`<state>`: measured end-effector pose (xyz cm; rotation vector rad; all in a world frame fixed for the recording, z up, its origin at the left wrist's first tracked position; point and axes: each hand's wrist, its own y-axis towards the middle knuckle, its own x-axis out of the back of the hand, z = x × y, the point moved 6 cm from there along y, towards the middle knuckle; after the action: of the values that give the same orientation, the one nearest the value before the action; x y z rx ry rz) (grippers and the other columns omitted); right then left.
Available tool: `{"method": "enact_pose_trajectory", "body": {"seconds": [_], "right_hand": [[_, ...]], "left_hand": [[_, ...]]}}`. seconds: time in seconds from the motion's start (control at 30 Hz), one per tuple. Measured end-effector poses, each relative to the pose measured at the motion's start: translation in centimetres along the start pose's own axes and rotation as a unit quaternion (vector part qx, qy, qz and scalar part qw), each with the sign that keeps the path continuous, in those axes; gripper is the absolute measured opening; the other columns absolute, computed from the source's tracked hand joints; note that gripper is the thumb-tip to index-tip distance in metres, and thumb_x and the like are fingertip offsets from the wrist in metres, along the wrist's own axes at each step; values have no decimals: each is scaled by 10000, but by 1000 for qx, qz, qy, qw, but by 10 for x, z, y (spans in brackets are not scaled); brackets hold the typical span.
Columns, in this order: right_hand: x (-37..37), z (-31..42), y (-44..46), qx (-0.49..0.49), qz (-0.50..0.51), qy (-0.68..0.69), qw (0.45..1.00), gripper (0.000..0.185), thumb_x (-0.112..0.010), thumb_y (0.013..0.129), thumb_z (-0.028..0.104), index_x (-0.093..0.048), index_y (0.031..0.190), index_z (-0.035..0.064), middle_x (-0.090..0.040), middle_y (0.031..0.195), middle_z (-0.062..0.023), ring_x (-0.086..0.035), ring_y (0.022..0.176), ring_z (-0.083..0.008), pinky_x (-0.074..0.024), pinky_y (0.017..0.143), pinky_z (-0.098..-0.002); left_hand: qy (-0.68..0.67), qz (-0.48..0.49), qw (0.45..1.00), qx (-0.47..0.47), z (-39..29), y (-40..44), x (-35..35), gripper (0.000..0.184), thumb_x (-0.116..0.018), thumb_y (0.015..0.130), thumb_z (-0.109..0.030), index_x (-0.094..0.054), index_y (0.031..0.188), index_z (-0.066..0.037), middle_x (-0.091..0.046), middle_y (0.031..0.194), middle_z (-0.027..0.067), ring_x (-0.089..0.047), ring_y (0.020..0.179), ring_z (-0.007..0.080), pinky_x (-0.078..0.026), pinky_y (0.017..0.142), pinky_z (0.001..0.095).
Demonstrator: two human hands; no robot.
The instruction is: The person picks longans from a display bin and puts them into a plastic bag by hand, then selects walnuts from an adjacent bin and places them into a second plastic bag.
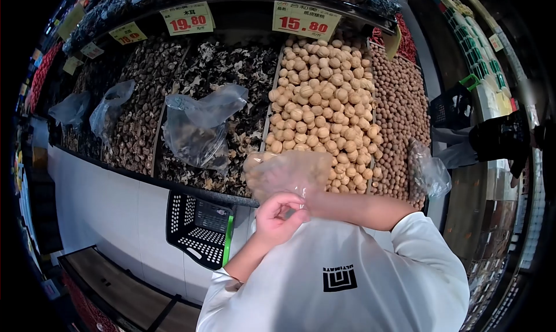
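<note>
My left hand (pixel 279 219) is closed, thumb and fingers pinched together at the gathered edge of a clear plastic bag (pixel 301 167). Several walnuts show dimly through the bag's left side. From the right comes my right forearm (pixel 356 209), its wrist at the bag's mouth beside my left fingers. Behind the cloudy plastic the right hand appears to be inside the bag; its fingers cannot be made out. The bag hangs over the front edge of a bin of pale round walnuts (pixel 318 94). Just left is a bin of dried black wood ear fungus (pixel 226 62).
A black shopping basket (pixel 200 230) with a green handle sits below the display, left of me. Loose plastic bags (pixel 200 126) lie on the left bins. Smaller brown nuts (pixel 399 100) fill the right bin. Price signs (pixel 307 20) hang behind. Another person (pixel 498 143) stands at right.
</note>
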<state>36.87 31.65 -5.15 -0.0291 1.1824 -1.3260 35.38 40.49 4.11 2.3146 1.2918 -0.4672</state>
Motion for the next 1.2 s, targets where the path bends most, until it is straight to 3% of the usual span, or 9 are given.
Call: {"method": "enact_pose_trajectory", "body": {"seconds": [0.1, 0.17, 0.3, 0.37, 0.47, 0.6, 0.73, 1.0, 1.2], "right_hand": [[4, -5, 0, 10, 24, -17, 1000, 338, -366, 1075, 308, -560, 1227, 77, -625, 1040, -72, -632, 869, -222, -537, 672, -322], [33, -45, 41, -21, 185, 134, 973, 335, -383, 1069, 305, -561, 1251, 87, -625, 1085, -68, -635, 930, -209, -542, 719, -315], [-6, 28, -40, 47, 90, -2, 995, 318, -462, 1045, 233, -558, 1295, 62, -627, 1123, -65, -628, 1003, -201, -536, 788, -307], [-7, 46, -53, 257, 139, -510, 809, 548, -681, 922, 77, -515, 1443, 37, -599, 1386, -111, -549, 1332, -216, -473, 1083, -372], [-18, 94, -109, 214, 91, -690, 686, 350, -670, 922, 41, -611, 1267, 26, -628, 1147, -64, -639, 1037, -200, -542, 906, -336], [82, 144, -139, 341, -143, -485, 793, 371, -721, 856, -32, -626, 1212, 13, -634, 1104, -51, -657, 1007, -133, -554, 880, -282], [214, 194, -139, 378, -432, -465, 674, 363, -702, 858, -46, -622, 1211, -24, -622, 1144, -85, -675, 1029, -165, -570, 852, -258], [266, 226, -115, 431, -479, -411, 645, 362, -697, 937, 58, -620, 1285, -11, -704, 1187, -137, -716, 984, -182, -576, 862, -298], [284, 182, -148, 358, -546, -469, 594, 249, -739, 902, 88, -689, 1132, 7, -730, 1009, -87, -680, 842, -139, -561, 792, -296]], "left_hand": [[13, 2, 1000, 19, 3, 0, -3, 261, -707, 909, 98, -622, 1150, 48, -667, 1043, 102, -684, 911, 137, -557, 834, 269], [47, 15, 999, 16, 2, 3, -7, 237, -698, 924, 72, -597, 1135, 34, -650, 993, 95, -679, 836, 147, -567, 771, 285], [73, 14, 997, 11, 6, 5, -1, 212, -682, 951, 27, -556, 1121, 11, -630, 936, 88, -669, 746, 163, -573, 688, 299], [21, 4, 1000, 14, 3, 8, 0, 211, -657, 940, 78, -576, 1128, 26, -649, 958, 101, -683, 792, 158, -576, 727, 294], [-34, -7, 999, 17, 0, 14, 5, 226, -629, 932, 128, -588, 1136, 37, -669, 973, 115, -697, 830, 157, -581, 749, 290], [-51, 3, 999, 18, 4, 18, 6, 218, -627, 945, 112, -578, 1142, 32, -669, 955, 108, -698, 815, 159, -576, 730, 282], [-56, 6, 998, 34, 12, 20, 3, 213, -628, 953, 102, -574, 1147, 31, -668, 949, 104, -696, 811, 158, -571, 730, 276], [-15, 12, 999, 44, 7, 21, 0, 199, -636, 958, 87, -577, 1139, 30, -674, 947, 105, -697, 799, 148, -567, 730, 266], [-4, 0, 998, 62, 9, 16, 2, 187, -640, 959, 74, -580, 1131, 30, -687, 930, 101, -700, 784, 146, -569, 723, 260]]}}
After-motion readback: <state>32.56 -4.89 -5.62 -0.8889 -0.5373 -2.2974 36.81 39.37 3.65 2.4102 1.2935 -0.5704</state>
